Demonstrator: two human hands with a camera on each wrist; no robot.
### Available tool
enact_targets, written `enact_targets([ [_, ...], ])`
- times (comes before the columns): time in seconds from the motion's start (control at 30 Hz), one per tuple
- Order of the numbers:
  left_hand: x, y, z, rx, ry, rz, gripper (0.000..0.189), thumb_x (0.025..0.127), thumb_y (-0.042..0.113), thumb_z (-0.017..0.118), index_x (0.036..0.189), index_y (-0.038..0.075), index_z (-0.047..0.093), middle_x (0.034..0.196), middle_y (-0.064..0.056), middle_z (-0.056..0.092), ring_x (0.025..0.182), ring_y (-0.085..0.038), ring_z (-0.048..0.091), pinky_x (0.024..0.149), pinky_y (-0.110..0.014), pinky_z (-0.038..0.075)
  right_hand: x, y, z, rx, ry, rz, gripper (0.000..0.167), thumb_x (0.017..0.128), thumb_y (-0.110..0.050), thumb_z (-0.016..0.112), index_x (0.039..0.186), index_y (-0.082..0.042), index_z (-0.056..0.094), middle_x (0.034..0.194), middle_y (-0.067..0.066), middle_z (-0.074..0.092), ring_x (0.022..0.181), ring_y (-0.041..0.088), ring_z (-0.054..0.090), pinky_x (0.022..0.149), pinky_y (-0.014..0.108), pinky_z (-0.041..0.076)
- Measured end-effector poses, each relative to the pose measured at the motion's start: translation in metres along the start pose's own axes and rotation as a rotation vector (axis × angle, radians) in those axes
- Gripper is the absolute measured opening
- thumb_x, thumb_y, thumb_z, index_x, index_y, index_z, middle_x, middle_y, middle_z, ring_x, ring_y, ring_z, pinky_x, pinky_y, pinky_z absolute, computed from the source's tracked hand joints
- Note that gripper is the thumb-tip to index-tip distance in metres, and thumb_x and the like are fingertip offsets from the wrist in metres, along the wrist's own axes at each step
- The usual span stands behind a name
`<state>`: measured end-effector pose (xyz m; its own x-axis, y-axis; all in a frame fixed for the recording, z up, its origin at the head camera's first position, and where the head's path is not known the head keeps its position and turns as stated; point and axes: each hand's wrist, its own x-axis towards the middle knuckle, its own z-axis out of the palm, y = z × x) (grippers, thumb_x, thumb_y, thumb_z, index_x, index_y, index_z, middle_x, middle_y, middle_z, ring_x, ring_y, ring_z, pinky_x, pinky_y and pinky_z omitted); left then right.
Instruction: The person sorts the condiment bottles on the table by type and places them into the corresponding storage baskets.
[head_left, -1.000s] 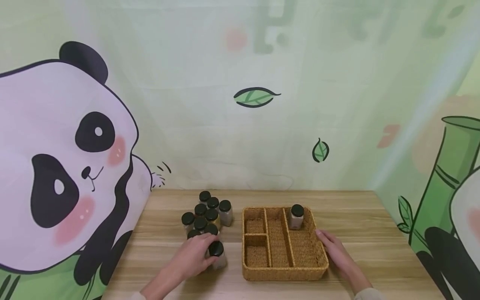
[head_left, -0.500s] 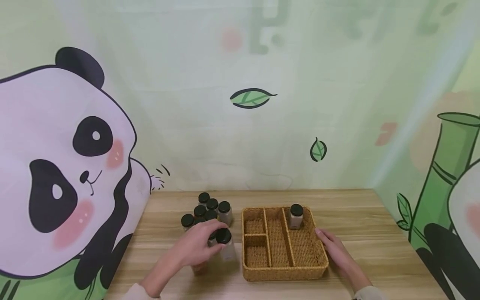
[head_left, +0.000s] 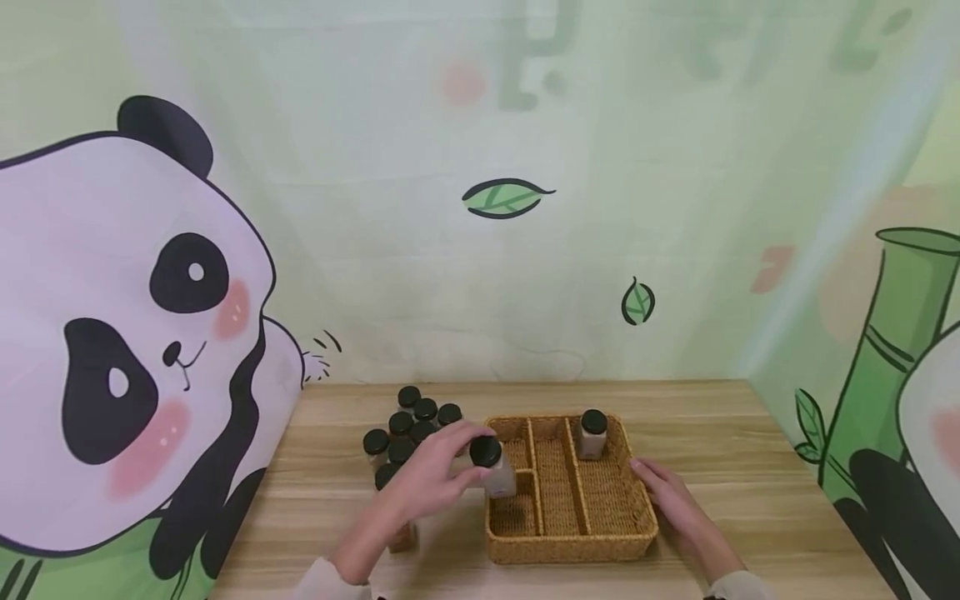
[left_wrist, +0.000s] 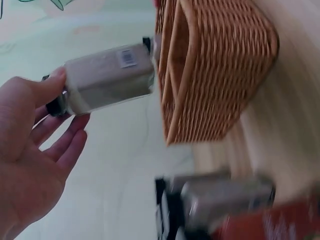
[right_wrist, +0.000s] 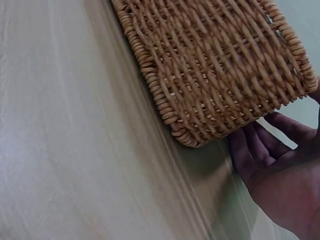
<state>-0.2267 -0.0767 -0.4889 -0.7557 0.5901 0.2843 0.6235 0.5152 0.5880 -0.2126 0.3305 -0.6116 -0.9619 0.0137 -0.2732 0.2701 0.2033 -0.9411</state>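
Observation:
My left hand (head_left: 435, 475) pinches a square clear spice jar (head_left: 498, 480) by its black lid, thumb on one side and fingers on the other. The jar, filled with pale powder and bearing a small label (left_wrist: 127, 58), hangs slightly tilted above the left compartments of a wicker basket (head_left: 570, 548). At the basket's right side, my right hand (head_left: 678, 504) holds the rim, with its fingers (right_wrist: 272, 140) along the outer wall in the right wrist view. One black-lidded jar (head_left: 592, 437) stands upright at the back of the right compartment.
Several black-lidded jars (head_left: 401, 425) stand grouped left of the basket on the wooden table (head_left: 697, 417). A jar with red contents (left_wrist: 280, 222) is close below my left hand. Behind the table hangs a panda-printed cloth (head_left: 405, 275).
My left hand has lifted the spice jar from the group's near side and carried it right, over the basket's left edge. My right hand has stayed at the basket.

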Motion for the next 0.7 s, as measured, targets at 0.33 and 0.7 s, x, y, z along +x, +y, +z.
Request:
enact_targets([
  [0.33,0.039,0.027,0.047,-0.027,0.054,0.026,0.045,0.102,0.028,0.074,0.144,0.018,0.061,0.138,0.002,0.064,0.130,-0.018,0.061,0.106,-0.042,0.053,-0.001,0.000,0.000,-0.005,-0.004,-0.003,0.077,0.112,-0.051,0.048,0.158,0.010,0.036,0.160,0.033,0.038,0.145,0.051,0.042,0.118,0.061,0.038],
  [0.7,0.080,0.045,0.080,0.000,0.050,0.013,0.047,0.102,0.028,0.074,0.146,0.017,0.061,0.138,0.000,0.064,0.128,-0.017,0.062,0.104,-0.034,0.054,-0.002,-0.003,-0.001,0.004,0.012,-0.010,0.072,0.112,-0.045,0.050,0.156,0.011,0.038,0.156,0.033,0.044,0.143,0.049,0.045,0.114,0.060,0.042],
])
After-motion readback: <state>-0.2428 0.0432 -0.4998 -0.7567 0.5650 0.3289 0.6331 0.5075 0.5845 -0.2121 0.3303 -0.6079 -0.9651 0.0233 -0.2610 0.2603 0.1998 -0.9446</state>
